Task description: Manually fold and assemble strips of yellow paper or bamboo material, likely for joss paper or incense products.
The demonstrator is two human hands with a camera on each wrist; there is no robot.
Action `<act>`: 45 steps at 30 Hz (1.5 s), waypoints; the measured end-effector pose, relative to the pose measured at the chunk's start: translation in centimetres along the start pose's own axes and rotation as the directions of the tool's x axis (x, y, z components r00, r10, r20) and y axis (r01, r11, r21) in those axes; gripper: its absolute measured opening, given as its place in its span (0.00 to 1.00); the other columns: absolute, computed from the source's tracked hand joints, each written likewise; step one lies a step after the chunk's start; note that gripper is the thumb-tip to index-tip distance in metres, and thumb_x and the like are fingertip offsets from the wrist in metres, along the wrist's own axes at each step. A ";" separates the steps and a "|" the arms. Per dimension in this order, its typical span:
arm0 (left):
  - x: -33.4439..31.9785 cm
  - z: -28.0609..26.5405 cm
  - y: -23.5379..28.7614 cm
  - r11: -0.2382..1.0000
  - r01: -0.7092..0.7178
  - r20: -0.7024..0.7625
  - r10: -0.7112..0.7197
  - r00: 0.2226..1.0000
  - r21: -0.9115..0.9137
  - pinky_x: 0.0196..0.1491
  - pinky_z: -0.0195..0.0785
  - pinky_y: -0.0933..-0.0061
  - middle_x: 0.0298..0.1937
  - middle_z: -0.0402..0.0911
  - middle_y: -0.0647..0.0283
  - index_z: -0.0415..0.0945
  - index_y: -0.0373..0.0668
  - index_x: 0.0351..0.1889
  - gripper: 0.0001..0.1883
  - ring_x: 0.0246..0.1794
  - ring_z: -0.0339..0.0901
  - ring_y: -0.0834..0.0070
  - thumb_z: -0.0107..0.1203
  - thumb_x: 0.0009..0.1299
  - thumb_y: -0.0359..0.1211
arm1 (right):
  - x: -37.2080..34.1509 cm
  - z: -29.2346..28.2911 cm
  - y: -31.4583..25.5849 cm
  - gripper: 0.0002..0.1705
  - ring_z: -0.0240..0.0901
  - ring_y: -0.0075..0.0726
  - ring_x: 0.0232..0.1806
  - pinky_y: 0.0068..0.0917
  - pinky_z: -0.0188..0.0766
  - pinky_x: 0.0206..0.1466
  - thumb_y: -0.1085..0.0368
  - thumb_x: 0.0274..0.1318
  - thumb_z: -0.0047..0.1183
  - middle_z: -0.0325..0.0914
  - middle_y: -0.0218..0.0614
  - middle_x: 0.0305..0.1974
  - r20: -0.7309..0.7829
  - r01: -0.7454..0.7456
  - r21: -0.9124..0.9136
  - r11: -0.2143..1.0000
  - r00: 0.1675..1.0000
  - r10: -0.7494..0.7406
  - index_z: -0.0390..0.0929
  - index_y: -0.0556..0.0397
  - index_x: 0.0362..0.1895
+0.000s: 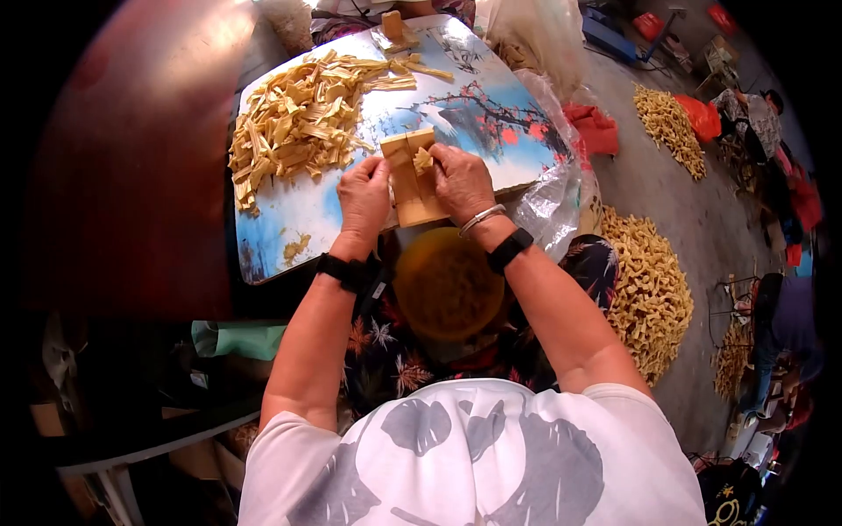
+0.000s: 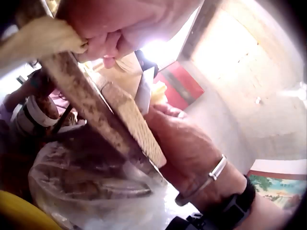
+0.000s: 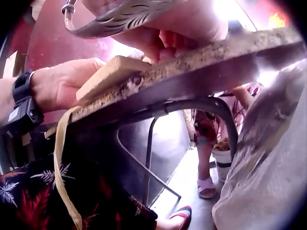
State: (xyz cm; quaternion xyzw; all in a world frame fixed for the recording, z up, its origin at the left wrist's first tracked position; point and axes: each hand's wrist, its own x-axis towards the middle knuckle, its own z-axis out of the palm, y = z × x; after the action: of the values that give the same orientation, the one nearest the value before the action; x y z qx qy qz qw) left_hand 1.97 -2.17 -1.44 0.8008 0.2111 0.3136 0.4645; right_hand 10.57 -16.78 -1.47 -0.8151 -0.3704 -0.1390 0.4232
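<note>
A small wooden board (image 1: 412,180) with a groove down it lies at the near edge of a painted table (image 1: 412,114). Over the board's right side my right hand (image 1: 465,184) pinches a folded bundle of yellow strip (image 1: 423,161) between thumb and fingers. My left hand (image 1: 364,193) is at the board's left edge, fingers curled. In the left wrist view a pale flat strip (image 2: 43,40) runs from that hand's fingertips. The right wrist view shows the strip (image 3: 60,163) hanging below the table edge. A heap of flat yellow strips (image 1: 298,118) covers the table's left part.
Beneath the table edge, between the knees, sits a round yellowish tub (image 1: 449,285). Clear plastic sheeting (image 1: 553,206) hangs at the table's right. Heaps of short yellow pieces (image 1: 645,289) lie on the floor at right. A wooden block (image 1: 393,28) stands at the table's far edge.
</note>
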 end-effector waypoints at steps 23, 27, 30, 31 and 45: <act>-17.7 -3.9 3.5 0.415 0.845 0.643 -0.555 0.528 -0.336 0.43 0.73 0.76 0.35 0.82 0.66 0.79 0.38 0.43 0.10 0.35 0.79 0.77 0.56 0.74 0.36 | -13.2 -7.8 -6.1 0.10 0.80 0.24 0.30 0.20 0.75 0.31 0.64 0.67 0.53 0.79 0.36 0.28 0.246 -0.320 0.395 0.861 0.940 0.237 0.77 0.59 0.38; -18.5 -2.9 4.7 0.216 0.871 0.720 -0.494 0.488 -0.441 0.44 0.74 0.74 0.35 0.82 0.65 0.77 0.35 0.47 0.13 0.37 0.80 0.75 0.55 0.74 0.37 | -16.8 -7.6 -7.2 0.07 0.78 0.52 0.30 0.35 0.74 0.31 0.63 0.66 0.50 0.78 0.43 0.28 0.138 -0.046 0.362 0.931 0.990 -0.004 0.74 0.53 0.37; -18.7 -2.3 4.6 0.288 0.824 0.661 -0.495 0.564 -0.488 0.40 0.74 0.78 0.34 0.82 0.66 0.77 0.34 0.50 0.13 0.34 0.79 0.78 0.56 0.74 0.34 | -18.0 -8.3 -7.8 0.10 0.79 0.49 0.30 0.33 0.75 0.31 0.61 0.68 0.48 0.79 0.41 0.29 0.185 -0.050 0.437 0.898 0.982 -0.035 0.74 0.54 0.38; -18.5 -2.1 4.4 0.360 0.810 0.649 -0.484 0.587 -0.464 0.39 0.74 0.80 0.34 0.81 0.66 0.78 0.34 0.50 0.13 0.33 0.79 0.79 0.56 0.74 0.33 | -18.3 -8.4 -7.8 0.10 0.80 0.49 0.29 0.33 0.75 0.31 0.61 0.68 0.48 0.79 0.41 0.29 0.190 -0.069 0.469 0.880 0.981 -0.025 0.75 0.54 0.38; -11.4 -2.4 14.3 0.686 0.545 0.665 -0.119 0.737 -0.481 0.27 0.59 0.90 0.32 0.76 0.71 0.73 0.42 0.63 0.17 0.26 0.68 0.91 0.48 0.77 0.32 | -15.1 -13.8 -8.9 0.07 0.78 0.35 0.31 0.25 0.75 0.33 0.74 0.55 0.58 0.76 0.38 0.32 -0.072 0.002 0.565 0.825 0.996 0.046 0.80 0.55 0.40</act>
State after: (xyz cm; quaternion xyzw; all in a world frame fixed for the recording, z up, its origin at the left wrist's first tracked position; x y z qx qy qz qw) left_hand -7.18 -14.77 8.52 0.5880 0.0847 0.0090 0.8044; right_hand -5.00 -31.82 3.91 -0.6516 -0.3677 -0.0521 0.6615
